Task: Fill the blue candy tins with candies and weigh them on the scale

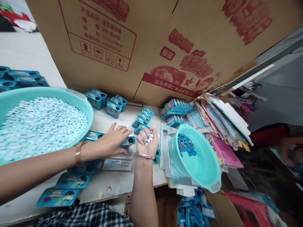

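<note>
White candies (149,138) sit in my half-curled right hand (152,147); left hand (111,141) spread, hold unclear; bench's (107,186) front-edge boxes (53,198) seemingly filled, basin (89,107) stock remaining.

A large cardboard box (151,53) with red printing and a row of small handling symbols stands upright across the back of the table. To its right, a messy pile of paper sheets (222,116) lies fanned out, with a bright pink sheet (226,153) just beside it. A red object (16,19) sits at the top left; another person (272,135), blurred, is at the far right.
</note>
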`<state>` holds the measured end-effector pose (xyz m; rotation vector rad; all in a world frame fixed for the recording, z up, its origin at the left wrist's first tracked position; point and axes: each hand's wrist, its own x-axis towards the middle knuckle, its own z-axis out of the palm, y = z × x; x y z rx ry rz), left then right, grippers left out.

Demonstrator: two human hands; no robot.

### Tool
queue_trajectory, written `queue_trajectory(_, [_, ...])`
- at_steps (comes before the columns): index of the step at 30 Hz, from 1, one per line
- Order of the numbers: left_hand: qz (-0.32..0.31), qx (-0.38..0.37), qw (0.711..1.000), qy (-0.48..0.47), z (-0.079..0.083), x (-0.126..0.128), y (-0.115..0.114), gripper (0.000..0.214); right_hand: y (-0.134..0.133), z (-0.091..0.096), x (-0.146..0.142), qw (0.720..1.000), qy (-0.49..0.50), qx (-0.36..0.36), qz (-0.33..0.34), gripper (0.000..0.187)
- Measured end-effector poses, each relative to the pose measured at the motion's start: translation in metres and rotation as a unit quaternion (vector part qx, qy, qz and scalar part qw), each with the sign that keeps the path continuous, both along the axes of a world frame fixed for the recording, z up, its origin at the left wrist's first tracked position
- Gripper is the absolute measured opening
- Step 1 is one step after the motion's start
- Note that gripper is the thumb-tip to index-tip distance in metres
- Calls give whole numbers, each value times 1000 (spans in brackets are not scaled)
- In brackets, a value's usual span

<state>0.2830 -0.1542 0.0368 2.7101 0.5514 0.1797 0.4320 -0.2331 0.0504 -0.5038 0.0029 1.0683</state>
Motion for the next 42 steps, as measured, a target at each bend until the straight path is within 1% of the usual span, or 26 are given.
queue_trajectory(3, [-43, 15, 999, 7, -6, 10, 2, 45, -4, -1, 3, 1000, -2, 2, -12, 26])
queue_trajectory(5, [-61, 19, 998, 3, -8, 11, 2, 41, -6, -3, 5, 1000, -10, -1, -15, 25])
queue_trajectory(7, [-55, 11, 998, 2, -8, 10, 3, 48, -5, -5, 6, 1000, -21, -7, -19, 24])
queue_trajectory(11, [-1, -23, 1000, -16, -7, 4, 7, 83, -1, -7, 7, 999, -22, -27, -32, 24])
queue_trajectory(12, [10, -29, 999, -23, -7, 2, 8, 88, 0, -7, 7, 999, -15, -33, -37, 24])
queue_trajectory(14, [21, -40, 998, -33, -8, -2, 10, 89, 1, -5, 8, 998, 10, -44, -46, 26])
queue_trajectory(17, [19, -50, 998, -35, -10, -4, 11, 83, 0, -4, 10, 996, 47, -53, -59, 28])
queue_trajectory(19, [17, -48, 998, -26, -10, -3, 9, 79, -2, -5, 12, 995, 54, -60, -66, 29])
queue_trajectory(21, [15, -41, 999, -13, -10, -1, 7, 76, -4, -7, 14, 993, 47, -72, -76, 27])
queue_trajectory(24, [12, -32, 999, -2, -10, 1, 6, 72, -8, -13, 17, 991, 8, -93, -92, 24])
queue_trajectory(26, [11, -28, 1000, -4, -9, 1, 6, 72, -10, -17, 17, 990, -9, -100, -99, 24])
queue_trajectory(30, [8, -28, 999, -17, -10, 1, 6, 70, -7, -18, 12, 988, -14, -107, -109, 25])
queue_trajectory(35, [13, -61, 998, -10, -12, 9, 3, 66, 5, -14, -2, 981, -81, -122, -126, 27])
queue_trajectory(39, [12, -101, 995, -2, -16, 15, 0, 56, 13, -13, -14, 977, -100, -118, -149, 26])
queue_trajectory(42, [12, -122, 992, -5, -19, 16, -1, 49, 15, -16, -17, 976, -108, -116, -151, 27])
